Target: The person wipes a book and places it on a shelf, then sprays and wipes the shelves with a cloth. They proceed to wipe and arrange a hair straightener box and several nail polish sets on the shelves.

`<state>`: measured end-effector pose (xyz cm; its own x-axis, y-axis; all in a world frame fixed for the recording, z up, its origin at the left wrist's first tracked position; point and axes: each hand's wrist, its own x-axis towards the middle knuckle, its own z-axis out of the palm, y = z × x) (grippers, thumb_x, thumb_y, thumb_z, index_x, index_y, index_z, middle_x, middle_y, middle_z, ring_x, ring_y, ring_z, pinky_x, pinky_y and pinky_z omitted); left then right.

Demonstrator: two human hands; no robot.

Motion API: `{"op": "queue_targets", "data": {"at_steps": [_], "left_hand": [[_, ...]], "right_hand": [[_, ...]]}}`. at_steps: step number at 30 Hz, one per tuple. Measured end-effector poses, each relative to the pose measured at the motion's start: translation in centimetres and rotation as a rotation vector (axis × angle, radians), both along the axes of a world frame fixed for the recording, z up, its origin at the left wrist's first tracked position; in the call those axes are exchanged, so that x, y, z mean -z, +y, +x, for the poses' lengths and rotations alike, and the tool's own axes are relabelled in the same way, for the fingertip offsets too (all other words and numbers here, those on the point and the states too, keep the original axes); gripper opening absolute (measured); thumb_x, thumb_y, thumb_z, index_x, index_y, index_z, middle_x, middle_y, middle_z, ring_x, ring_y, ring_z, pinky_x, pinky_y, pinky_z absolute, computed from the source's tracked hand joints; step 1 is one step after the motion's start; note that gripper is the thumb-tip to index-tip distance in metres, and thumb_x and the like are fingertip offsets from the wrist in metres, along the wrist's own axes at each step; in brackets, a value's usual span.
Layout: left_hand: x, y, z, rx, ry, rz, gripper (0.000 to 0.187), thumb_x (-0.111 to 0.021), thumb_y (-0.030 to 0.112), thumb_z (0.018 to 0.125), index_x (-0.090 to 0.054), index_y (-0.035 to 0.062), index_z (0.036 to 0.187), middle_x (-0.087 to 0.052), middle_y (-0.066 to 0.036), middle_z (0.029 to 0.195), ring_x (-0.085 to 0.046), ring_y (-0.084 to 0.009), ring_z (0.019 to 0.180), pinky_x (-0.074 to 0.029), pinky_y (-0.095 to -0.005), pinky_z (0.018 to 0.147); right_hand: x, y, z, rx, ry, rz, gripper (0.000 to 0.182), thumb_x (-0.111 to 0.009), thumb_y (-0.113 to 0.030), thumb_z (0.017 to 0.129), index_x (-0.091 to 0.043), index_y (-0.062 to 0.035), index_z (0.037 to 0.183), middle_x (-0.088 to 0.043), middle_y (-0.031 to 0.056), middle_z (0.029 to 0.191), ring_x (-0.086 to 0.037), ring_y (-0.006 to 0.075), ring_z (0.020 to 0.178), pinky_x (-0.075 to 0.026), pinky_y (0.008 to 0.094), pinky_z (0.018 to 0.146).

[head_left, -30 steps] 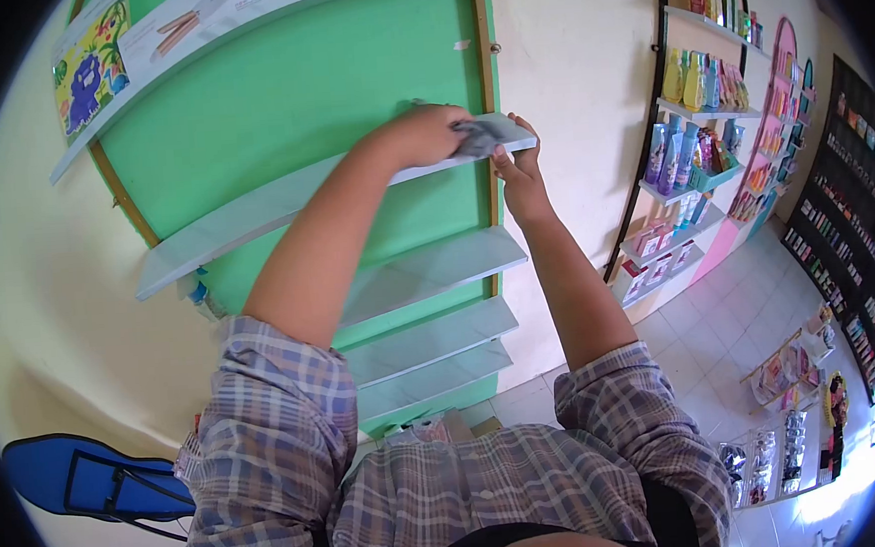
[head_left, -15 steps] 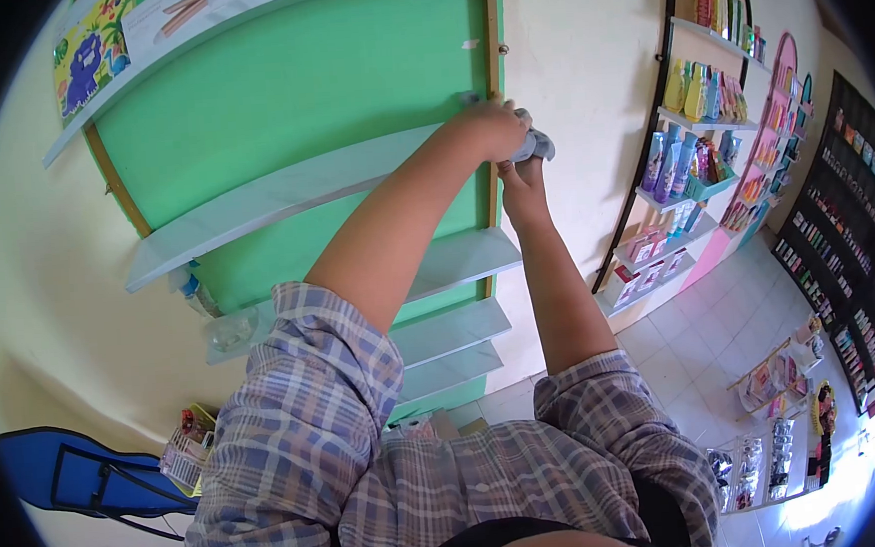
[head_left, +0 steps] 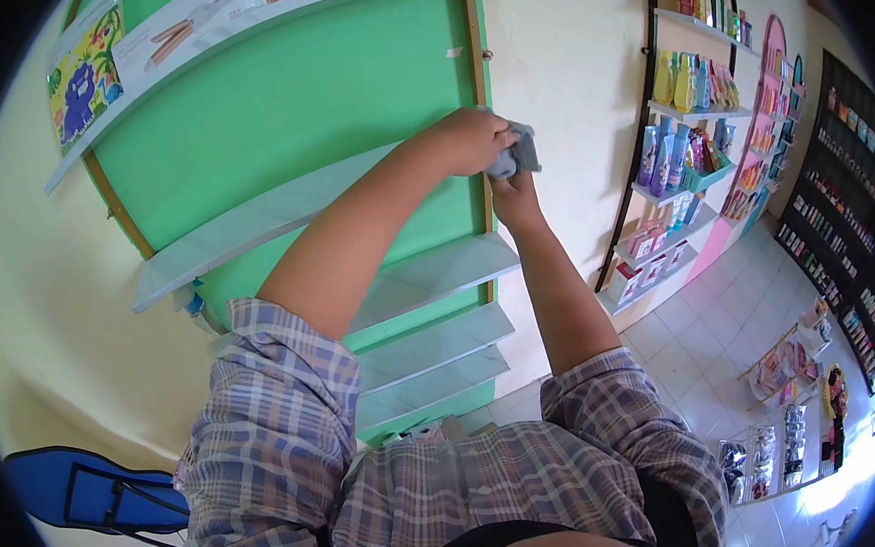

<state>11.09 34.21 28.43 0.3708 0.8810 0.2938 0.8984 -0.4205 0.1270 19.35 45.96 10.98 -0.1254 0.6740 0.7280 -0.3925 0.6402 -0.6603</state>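
At the right end of the white marbled shelf (head_left: 244, 223), my left hand (head_left: 473, 139) is closed around a grey cloth (head_left: 524, 150). Part of the cloth hangs out past its fingers. Just below, my right hand (head_left: 516, 200) reaches up to the cloth's underside and grips it, its thumb showing and its other fingers mostly hidden. Behind both hands is the green back panel (head_left: 297, 102) with its wooden edge strip.
Above, a higher shelf (head_left: 232, 27) carries a colourful book (head_left: 85, 84) and other flat packs. Lower shelves (head_left: 438, 278) sit beneath my arms. To the right stand wall racks with bottles (head_left: 684, 80). A blue folded board (head_left: 90, 485) leans at lower left.
The view has shifted slightly. My left hand has moved a little left and lower, and the cloth now spreads out more to the right of its fingers. My right hand stays just beneath.
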Motion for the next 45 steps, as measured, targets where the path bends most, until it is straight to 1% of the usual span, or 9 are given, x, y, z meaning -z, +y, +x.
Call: {"op": "queue_targets", "data": {"at_steps": [13,19,23,25,26,28,31,36,45], "left_hand": [[1.6,-4.7,-6.1,-0.425,0.048,0.132,0.037,-0.038,0.028,0.099,-0.064,0.0036,0.099,-0.066,-0.021,0.094,-0.062,-0.0393,0.086,-0.050,-0.0463,0.077],[2.2,-12.9,-14.3,-0.704,0.032,0.258,0.034,-0.038,0.032,0.099,-0.063,0.0083,0.097,-0.067,-0.014,0.082,-0.062,-0.0354,0.082,-0.019,-0.0585,0.111],[2.4,-17.7,-18.5,-0.885,0.061,0.296,0.037,-0.037,0.035,0.099,-0.065,0.0126,0.108,-0.068,-0.016,0.094,-0.062,-0.0380,0.093,-0.015,-0.0606,0.112],[2.8,-19.6,-21.8,-0.938,0.105,0.294,0.044,-0.030,0.039,0.099,-0.062,0.0136,0.115,-0.067,-0.015,0.105,-0.061,-0.0353,0.104,-0.011,-0.0653,0.111],[2.8,-20.6,-23.6,-0.975,0.085,0.289,0.043,-0.031,0.039,0.099,-0.062,0.0140,0.117,-0.066,-0.016,0.108,-0.060,-0.0357,0.106,-0.011,-0.0658,0.110],[2.7,-23.0,-26.8,-1.014,0.062,0.290,0.043,-0.032,0.039,0.098,-0.062,0.0144,0.119,-0.065,-0.016,0.111,-0.059,-0.0361,0.108,-0.010,-0.0663,0.110],[2.6,-25.5,-30.6,-1.129,0.051,0.302,0.045,-0.033,0.040,0.098,-0.061,0.0132,0.121,-0.063,-0.017,0.116,-0.058,-0.0366,0.111,-0.013,-0.0662,0.109],[3.1,-23.6,-31.5,-1.188,0.158,0.304,0.037,-0.040,0.030,0.095,-0.066,0.0048,0.103,-0.067,-0.019,0.102,-0.063,-0.0361,0.098,-0.048,-0.0515,0.085],[2.1,-15.2,-16.8,-0.648,0.278,0.250,0.037,-0.039,0.029,0.098,-0.061,-0.0007,0.098,-0.063,-0.022,0.096,-0.061,-0.0395,0.094,-0.049,-0.0486,0.082]], "right_hand": [[-3.0,-4.2,0.0,0.137,0.117,0.097,0.061,-0.060,-0.014,0.093,-0.026,-0.0008,0.142,-0.047,0.0153,0.131,-0.051,0.0223,0.117,-0.041,0.0337,0.100],[-2.2,-2.4,0.1,0.184,0.110,0.152,0.055,-0.056,-0.014,0.095,-0.028,0.0013,0.140,-0.043,0.0152,0.137,-0.050,0.0206,0.117,-0.040,0.0334,0.101],[-3.3,-4.2,0.2,0.141,0.119,0.068,0.058,-0.056,-0.022,0.096,-0.027,0.0019,0.140,-0.041,0.0153,0.140,-0.042,0.0209,0.127,-0.033,0.0335,0.105],[-4.1,-6.1,0.8,0.194,0.048,-0.083,0.060,-0.055,-0.034,0.096,-0.029,-0.0038,0.142,-0.040,0.0129,0.142,-0.039,0.0247,0.130,-0.029,0.0390,0.105],[-3.6,-5.7,0.6,0.286,-0.029,-0.101,0.063,-0.046,-0.051,0.094,-0.031,-0.0172,0.145,-0.039,0.0033,0.145,-0.042,0.0217,0.129,-0.028,0.0450,0.094],[-3.6,-5.8,0.3,0.273,0.004,-0.129,0.062,-0.050,-0.048,0.093,-0.032,-0.0153,0.143,-0.039,0.0056,0.145,-0.038,0.0240,0.131,-0.027,0.0460,0.099],[-3.4,-4.8,0.6,0.272,0.045,-0.139,0.064,-0.054,-0.048,0.092,-0.034,-0.0126,0.141,-0.039,0.0074,0.145,-0.033,0.0256,0.134,-0.024,0.0463,0.104],[-3.0,-4.4,0.4,0.290,0.064,-0.152,0.065,-0.054,-0.051,0.090,-0.035,-0.0108,0.138,-0.039,0.0064,0.144,-0.037,0.0225,0.130,-0.028,0.0409,0.097],[-3.0,-5.6,-0.2,0.241,0.102,-0.166,0.059,-0.054,-0.042,0.093,-0.034,-0.0097,0.138,-0.039,0.0071,0.144,-0.038,0.0204,0.130,-0.032,0.0343,0.091]]}}
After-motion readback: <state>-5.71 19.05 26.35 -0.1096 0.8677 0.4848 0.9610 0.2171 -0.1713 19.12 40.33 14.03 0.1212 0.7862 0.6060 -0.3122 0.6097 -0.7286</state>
